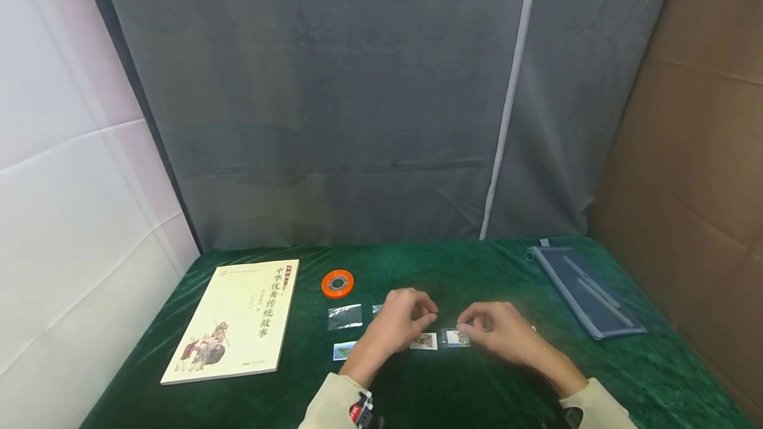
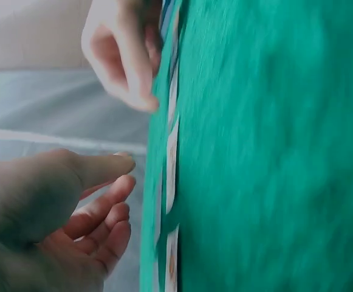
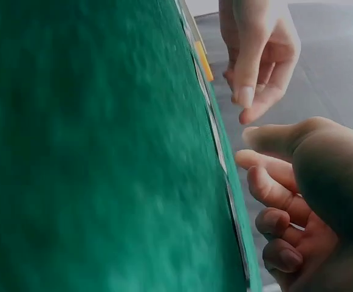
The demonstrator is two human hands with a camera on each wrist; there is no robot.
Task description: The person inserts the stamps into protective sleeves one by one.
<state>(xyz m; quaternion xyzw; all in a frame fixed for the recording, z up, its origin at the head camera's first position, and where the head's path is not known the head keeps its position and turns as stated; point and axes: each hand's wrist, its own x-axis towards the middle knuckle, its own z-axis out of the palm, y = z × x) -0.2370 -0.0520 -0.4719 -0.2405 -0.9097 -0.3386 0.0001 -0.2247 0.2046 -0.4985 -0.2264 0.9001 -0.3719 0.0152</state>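
In the head view my left hand [image 1: 393, 324] hovers above a row of small stamps, its thumb and fingers loosely bent and apart. Just under its fingertips lies a stamp with a reddish-brown picture [image 1: 424, 341]. My right hand [image 1: 501, 332] is over a second stamp [image 1: 457, 338], which appears to have a clear sleeve about it and is partly covered by the fingers. The right wrist view shows a gap between that thumb [image 3: 273, 139] and the index finger, with nothing in it. A blue-edged stamp [image 1: 343, 351] lies left of my left forearm.
A clear plastic sleeve [image 1: 344, 317] lies beyond the blue-edged stamp, and another [image 1: 377, 310] is partly hidden by my left hand. Behind them sits an orange ring-shaped roll [image 1: 337, 283]. A cream book [image 1: 238, 320] lies at left, a dark zip pouch [image 1: 587, 291] at right, on green cloth [image 1: 453, 396].
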